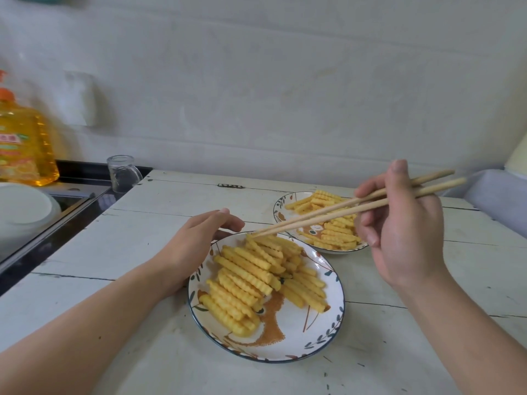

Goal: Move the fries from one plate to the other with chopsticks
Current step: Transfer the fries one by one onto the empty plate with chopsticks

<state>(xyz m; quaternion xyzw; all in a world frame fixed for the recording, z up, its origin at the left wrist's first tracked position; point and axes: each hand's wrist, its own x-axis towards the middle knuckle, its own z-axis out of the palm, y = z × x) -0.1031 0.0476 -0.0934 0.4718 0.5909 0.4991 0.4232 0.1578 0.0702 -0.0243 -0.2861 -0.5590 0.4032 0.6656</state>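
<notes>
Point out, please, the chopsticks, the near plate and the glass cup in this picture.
chopsticks [336, 213]: head view, on the middle of the two shafts, over the far plate.
near plate [296, 342]: head view, on a bare part of its bottom, near the front rim.
glass cup [123, 174]: head view, on its clear side wall.

A home kitchen: a big yellow plastic bottle of cooking oil [24, 141] stands by a black glass stove top [85, 178], beside a worn white-painted wooden counter [159, 252].

Right hand [405, 223] holds chopsticks [342, 210], tips at fries [251, 269] on near plate [299, 337]; left hand [196, 238] steadies rim.
</notes>
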